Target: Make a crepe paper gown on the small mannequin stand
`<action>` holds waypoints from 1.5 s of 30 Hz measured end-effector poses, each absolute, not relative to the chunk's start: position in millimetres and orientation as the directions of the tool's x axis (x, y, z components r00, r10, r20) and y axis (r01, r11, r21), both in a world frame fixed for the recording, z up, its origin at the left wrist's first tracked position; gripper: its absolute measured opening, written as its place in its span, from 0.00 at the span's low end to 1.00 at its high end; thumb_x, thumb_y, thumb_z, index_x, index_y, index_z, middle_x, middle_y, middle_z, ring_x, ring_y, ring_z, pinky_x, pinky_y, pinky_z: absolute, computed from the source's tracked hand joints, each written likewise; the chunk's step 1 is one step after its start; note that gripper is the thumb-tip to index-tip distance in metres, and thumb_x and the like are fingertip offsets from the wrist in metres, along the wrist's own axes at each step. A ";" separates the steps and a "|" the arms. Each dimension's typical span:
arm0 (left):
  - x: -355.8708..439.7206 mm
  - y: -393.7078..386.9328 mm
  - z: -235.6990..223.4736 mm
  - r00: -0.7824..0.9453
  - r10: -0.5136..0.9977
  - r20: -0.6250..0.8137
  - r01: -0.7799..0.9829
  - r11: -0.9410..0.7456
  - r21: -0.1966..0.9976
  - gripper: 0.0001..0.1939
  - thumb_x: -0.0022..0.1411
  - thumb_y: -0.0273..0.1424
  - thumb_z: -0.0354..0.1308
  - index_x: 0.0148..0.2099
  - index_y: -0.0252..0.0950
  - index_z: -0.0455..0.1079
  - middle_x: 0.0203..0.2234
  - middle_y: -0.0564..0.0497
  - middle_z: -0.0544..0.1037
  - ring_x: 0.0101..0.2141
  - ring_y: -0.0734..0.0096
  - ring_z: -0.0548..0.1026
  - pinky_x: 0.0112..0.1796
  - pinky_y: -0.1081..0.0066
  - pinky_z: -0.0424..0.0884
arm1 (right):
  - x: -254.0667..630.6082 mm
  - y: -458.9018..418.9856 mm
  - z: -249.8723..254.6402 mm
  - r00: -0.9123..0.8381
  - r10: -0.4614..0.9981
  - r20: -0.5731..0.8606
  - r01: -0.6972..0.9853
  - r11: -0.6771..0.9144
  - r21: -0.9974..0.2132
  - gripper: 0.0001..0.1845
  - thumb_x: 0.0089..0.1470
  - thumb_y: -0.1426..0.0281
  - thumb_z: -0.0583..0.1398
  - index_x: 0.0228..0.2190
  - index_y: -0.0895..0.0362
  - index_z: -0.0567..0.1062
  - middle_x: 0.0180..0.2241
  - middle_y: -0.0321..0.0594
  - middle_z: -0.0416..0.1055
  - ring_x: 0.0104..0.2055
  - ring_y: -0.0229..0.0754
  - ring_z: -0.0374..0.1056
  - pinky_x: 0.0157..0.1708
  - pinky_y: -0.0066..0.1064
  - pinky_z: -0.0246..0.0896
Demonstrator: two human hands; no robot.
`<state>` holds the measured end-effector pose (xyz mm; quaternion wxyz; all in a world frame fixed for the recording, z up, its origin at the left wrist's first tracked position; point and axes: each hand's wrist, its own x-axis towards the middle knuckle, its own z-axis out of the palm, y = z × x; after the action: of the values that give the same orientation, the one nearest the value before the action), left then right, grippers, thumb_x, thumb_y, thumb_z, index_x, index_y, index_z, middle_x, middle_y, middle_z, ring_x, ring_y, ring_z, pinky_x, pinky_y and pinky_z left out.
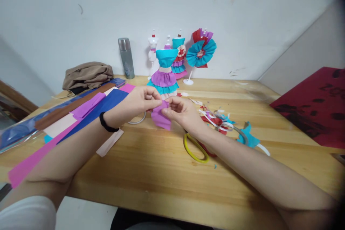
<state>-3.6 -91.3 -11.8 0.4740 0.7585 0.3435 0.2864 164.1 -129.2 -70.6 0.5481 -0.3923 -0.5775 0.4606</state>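
Note:
Between my two hands, in front of the nearest dress form, hangs a small piece of purple crepe paper [161, 118]. My left hand [142, 100] pinches its upper left edge with thumb and fingertips. The upper right edge is pinched by my right hand [180, 111]. Just behind them stands a mini dress form [165, 66] in a teal top with a ruffled purple and teal skirt. Yellow-handled scissors [196, 149] lie on the table under my right wrist, their blades hidden.
More mini dress forms stand behind, one bearing a big teal paper rosette [201, 54]. A thermos flask [126, 59] and brown cloth [87, 73] are at the back left. Crepe paper sheets [88, 122] lie left; paper scraps [248, 134] and a tape roll lie right on the wooden table [151, 183].

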 end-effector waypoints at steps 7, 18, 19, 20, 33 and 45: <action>-6.2 -87.4 -14.3 0.593 0.797 0.117 0.244 -0.316 0.917 0.12 0.53 0.37 0.65 0.35 0.33 0.75 0.22 0.54 0.74 0.23 0.76 0.70 0.25 0.76 0.65 | 168.9 -127.4 -68.4 -0.021 0.953 0.301 -0.004 0.301 -0.954 0.16 0.43 0.58 0.68 0.21 0.56 0.73 0.18 0.30 0.65 0.21 0.32 0.57 0.24 0.28 0.55; -7.2 -87.3 -13.2 0.557 0.822 0.117 0.215 -0.279 0.936 0.12 0.52 0.38 0.65 0.26 0.33 0.73 0.19 0.56 0.70 0.19 0.81 0.60 0.21 0.76 0.54 | 172.8 -124.9 -64.6 0.044 0.960 0.278 -0.048 0.280 -0.959 0.16 0.40 0.58 0.69 0.22 0.57 0.75 0.17 0.30 0.66 0.19 0.30 0.57 0.20 0.26 0.52; -6.7 -86.3 -14.4 0.540 0.833 0.123 0.203 -0.271 0.941 0.12 0.51 0.37 0.66 0.26 0.33 0.73 0.19 0.56 0.70 0.19 0.81 0.60 0.21 0.76 0.55 | 173.3 -124.7 -63.9 0.045 0.961 0.272 -0.055 0.274 -0.960 0.15 0.39 0.58 0.70 0.22 0.57 0.75 0.17 0.30 0.67 0.18 0.30 0.57 0.19 0.26 0.53; -6.5 -85.2 -15.5 0.530 0.839 0.122 0.195 -0.261 0.946 0.12 0.51 0.37 0.66 0.26 0.33 0.72 0.19 0.56 0.70 0.19 0.80 0.61 0.22 0.76 0.56 | 173.8 -124.6 -63.2 0.046 0.963 0.267 -0.061 0.269 -0.961 0.16 0.39 0.58 0.70 0.23 0.56 0.76 0.17 0.30 0.68 0.18 0.31 0.58 0.19 0.26 0.54; -43.6 -77.4 21.3 0.414 0.847 0.334 0.207 -0.445 0.871 0.12 0.56 0.37 0.64 0.26 0.34 0.73 0.14 0.56 0.67 0.17 0.79 0.62 0.20 0.75 0.54 | 185.4 -136.0 -42.3 0.042 0.969 0.245 0.013 0.244 -0.970 0.07 0.41 0.64 0.70 0.24 0.52 0.79 0.21 0.33 0.73 0.21 0.35 0.65 0.23 0.29 0.63; -84.2 -63.8 38.4 0.746 0.658 0.104 0.566 -0.708 0.423 0.07 0.57 0.33 0.60 0.34 0.38 0.78 0.23 0.54 0.77 0.24 0.76 0.69 0.26 0.76 0.60 | 188.1 -130.9 -57.9 -0.115 0.958 0.262 0.175 0.279 -0.944 0.06 0.47 0.64 0.68 0.26 0.53 0.80 0.24 0.36 0.76 0.24 0.38 0.68 0.26 0.31 0.64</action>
<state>-84.2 -63.8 38.4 0.1857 0.9156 0.3342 0.1244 188.1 -130.9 -57.9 0.4910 -0.4487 -0.6313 0.3988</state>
